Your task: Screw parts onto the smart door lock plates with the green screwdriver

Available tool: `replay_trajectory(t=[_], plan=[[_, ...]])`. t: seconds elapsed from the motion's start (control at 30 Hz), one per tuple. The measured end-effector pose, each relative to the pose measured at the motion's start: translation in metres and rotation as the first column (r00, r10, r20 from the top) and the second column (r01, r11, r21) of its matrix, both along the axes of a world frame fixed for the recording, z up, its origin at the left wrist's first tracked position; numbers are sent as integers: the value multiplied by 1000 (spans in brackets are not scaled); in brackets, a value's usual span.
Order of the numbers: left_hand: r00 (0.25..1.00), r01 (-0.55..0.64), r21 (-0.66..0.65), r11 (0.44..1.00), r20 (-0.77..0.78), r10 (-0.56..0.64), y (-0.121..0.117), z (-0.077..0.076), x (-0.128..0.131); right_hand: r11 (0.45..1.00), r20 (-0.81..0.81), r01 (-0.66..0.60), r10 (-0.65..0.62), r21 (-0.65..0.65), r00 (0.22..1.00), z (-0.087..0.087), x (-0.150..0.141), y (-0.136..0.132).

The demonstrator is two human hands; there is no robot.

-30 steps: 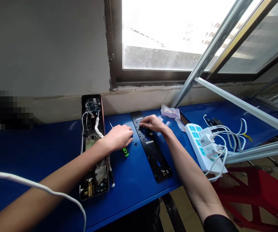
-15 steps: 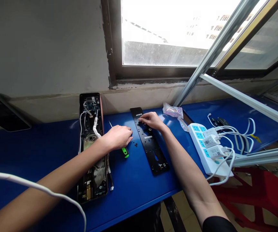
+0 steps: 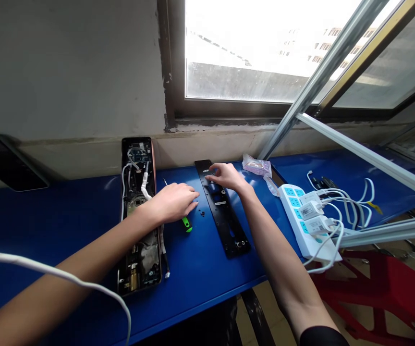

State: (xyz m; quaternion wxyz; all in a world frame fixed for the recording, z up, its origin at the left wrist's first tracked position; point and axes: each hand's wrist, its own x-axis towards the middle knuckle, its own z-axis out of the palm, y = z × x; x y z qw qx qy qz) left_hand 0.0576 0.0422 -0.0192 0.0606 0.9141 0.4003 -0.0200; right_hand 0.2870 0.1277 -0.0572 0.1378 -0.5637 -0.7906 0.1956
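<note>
Black perforated metal plate [image 3: 225, 226] lies flat on the blue-painted table [image 3: 207, 269], its long slots and round holes running lengthwise, a small white label [image 3: 220, 203] near the middle. Right hand [image 3: 227, 176] sits over the plate's upper end, fingers [image 3: 211, 178] lightly curled on or just above the metal, with nothing visibly gripped. Left hand [image 3: 173, 203] is relaxed and open just left of the plate, apparently holding nothing. It has drawn back slightly since a moment ago, so more of the green-handled screwdriver [image 3: 186, 224] shows below it, thin steel shaft [image 3: 167, 186] running out past the fingers. Tiny dark screws [image 3: 202, 212] lie loose between that hand and the plate. Further left is an opened door lock [image 3: 139, 178] with exposed circuit board, white wires and brass parts. To the right sit a white power strip [image 3: 294, 216] with blue sockets, white chargers [image 3: 310, 210] and a crinkled pink plastic packet [image 3: 257, 166].
</note>
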Motion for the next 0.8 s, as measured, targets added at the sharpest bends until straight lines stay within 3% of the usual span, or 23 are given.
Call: replay_trajectory(t=[0.1,0.2,0.27,0.47,0.6,0.8], plan=[[995,0,67,998,103,-7,-11,13,-21,996,66,19,-25,85,997,31,-16,-14],[978,-34,141,989,207,4,-22,25,-48,993,115,-70,59,94,992,56,-42,-35],[954,-80,187,979,299,21,-29,30,-66,988,149,-138,126,73,981,63,-62,-49],[882,-210,241,948,464,78,-49,23,-111,979,207,-203,195,19,959,53,-111,-74],[852,-289,229,929,505,141,-53,15,-127,981,78,-150,141,126,987,56,-128,-69],[750,-463,189,866,604,270,-35,12,-132,928,-113,-298,329,225,938,55,-145,-51]])
